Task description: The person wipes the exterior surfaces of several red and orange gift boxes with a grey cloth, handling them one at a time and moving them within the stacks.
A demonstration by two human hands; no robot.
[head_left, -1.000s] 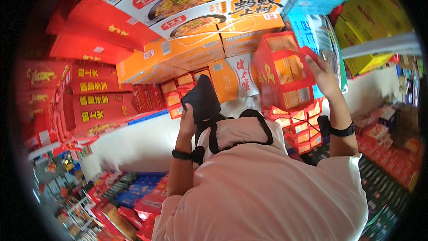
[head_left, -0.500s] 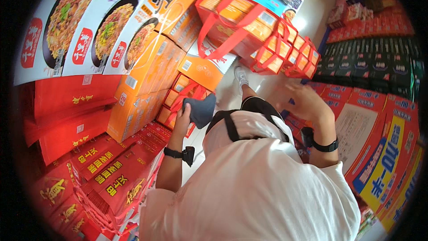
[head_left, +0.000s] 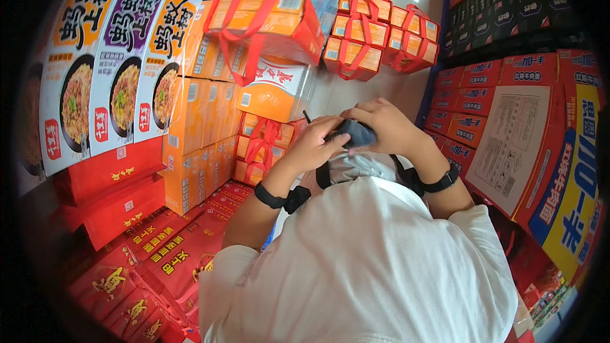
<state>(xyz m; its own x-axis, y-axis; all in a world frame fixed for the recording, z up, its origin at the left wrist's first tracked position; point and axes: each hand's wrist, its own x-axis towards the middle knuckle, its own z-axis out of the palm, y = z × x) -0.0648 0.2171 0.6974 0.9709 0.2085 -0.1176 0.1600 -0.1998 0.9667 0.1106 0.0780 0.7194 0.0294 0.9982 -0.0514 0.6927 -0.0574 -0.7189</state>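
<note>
Lowest in the frame is my white shirt [head_left: 356,260]; just above it, at the centre, the dark cloth piece [head_left: 359,133] sits between my 2 hands. My left hand [head_left: 321,143] pinches its left side, thumb on top; my right hand [head_left: 381,124] is curled round its right side. I judge it light, soft and foldable, hardly fragile or slippery, so opposite edges under my fingertips should be enough. A thin dark strip [head_left: 307,116] pokes out by my left hand; I can't tell whether it belongs to the cloth. Left of centre, the orange carton [head_left: 273,100] offers a hard edge, and the large red bag [head_left: 310,35] above has loose handles that could snag. Beyond my hands, pale floor [head_left: 395,89] gives open room up to the smaller red bags [head_left: 344,57]. Red cartons [head_left: 470,101] bound the right, black cartons [head_left: 508,9] the upper right.
</note>
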